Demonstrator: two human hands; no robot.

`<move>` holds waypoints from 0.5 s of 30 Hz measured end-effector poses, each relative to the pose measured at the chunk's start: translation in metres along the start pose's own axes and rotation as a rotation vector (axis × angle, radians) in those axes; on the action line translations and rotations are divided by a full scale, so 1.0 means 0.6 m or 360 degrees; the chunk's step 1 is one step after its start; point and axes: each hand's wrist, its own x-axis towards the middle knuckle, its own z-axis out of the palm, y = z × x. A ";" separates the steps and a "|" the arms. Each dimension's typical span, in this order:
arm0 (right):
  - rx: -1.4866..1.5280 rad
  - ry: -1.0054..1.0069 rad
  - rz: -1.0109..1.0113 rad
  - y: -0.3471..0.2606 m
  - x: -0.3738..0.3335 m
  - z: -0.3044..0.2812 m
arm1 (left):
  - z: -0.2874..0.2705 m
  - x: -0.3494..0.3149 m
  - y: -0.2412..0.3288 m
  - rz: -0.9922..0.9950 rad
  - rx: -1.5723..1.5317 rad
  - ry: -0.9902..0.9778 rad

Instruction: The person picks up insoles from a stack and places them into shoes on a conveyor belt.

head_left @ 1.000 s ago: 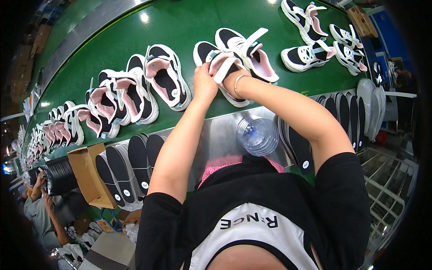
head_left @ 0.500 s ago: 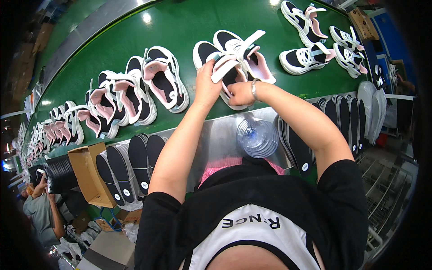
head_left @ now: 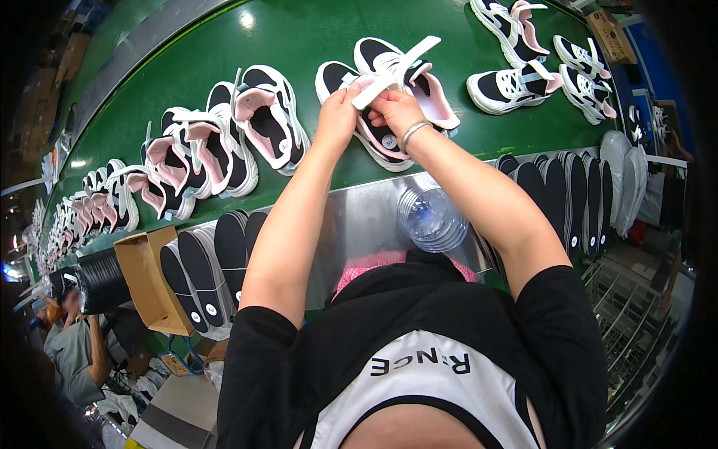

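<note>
Green conveyor belt (head_left: 224,45) carries rows of sneakers (head_left: 262,123) through a factory

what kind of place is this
Most likely a shoe factory assembly line. Rows of matching black, white and pink shoes sit on a long green belt, stacks of black insoles wait at the edge, and both hands, left hand and right hand, work on one shoe.

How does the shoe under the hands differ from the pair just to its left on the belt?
The shoe under the hands is held by the left hand and right hand, its white strap pulled up; the pair to the left lies untouched. The held shoe's opening shows a dark insole with a round sticker; the pair's openings show pink lining. Both are black, white and pink on the green belt.
</note>
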 end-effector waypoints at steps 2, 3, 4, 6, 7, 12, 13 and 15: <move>0.0163 -0.0176 0.0055 -0.001 -0.007 -0.017 | 0.001 0.006 -0.007 -0.0003 -0.0055 0.0061; 0.0241 -0.0265 0.0082 -0.003 -0.011 -0.028 | 0.001 0.011 -0.014 -0.0009 -0.0104 0.0109; 0.0373 -0.0491 -0.0001 -0.006 -0.015 -0.044 | 0.002 0.015 -0.022 -0.0015 -0.0153 0.0154; 0.0212 -0.0644 -0.0117 -0.039 -0.056 -0.067 | -0.010 0.012 -0.025 0.0012 -0.0146 0.0099; -0.0017 -0.0673 -0.0194 -0.061 -0.084 -0.085 | -0.010 0.003 -0.017 0.0037 -0.0103 0.0052; -0.2165 -0.0718 -0.1149 -0.085 -0.226 -0.158 | -0.005 0.008 -0.080 0.0330 0.0434 0.0192; -0.2628 -0.0760 -0.1196 -0.082 -0.251 -0.161 | 0.000 0.001 -0.082 0.0356 0.0519 0.0229; -0.2782 -0.0841 -0.1306 -0.053 -0.278 -0.174 | 0.009 -0.007 -0.074 0.0366 0.0475 0.0289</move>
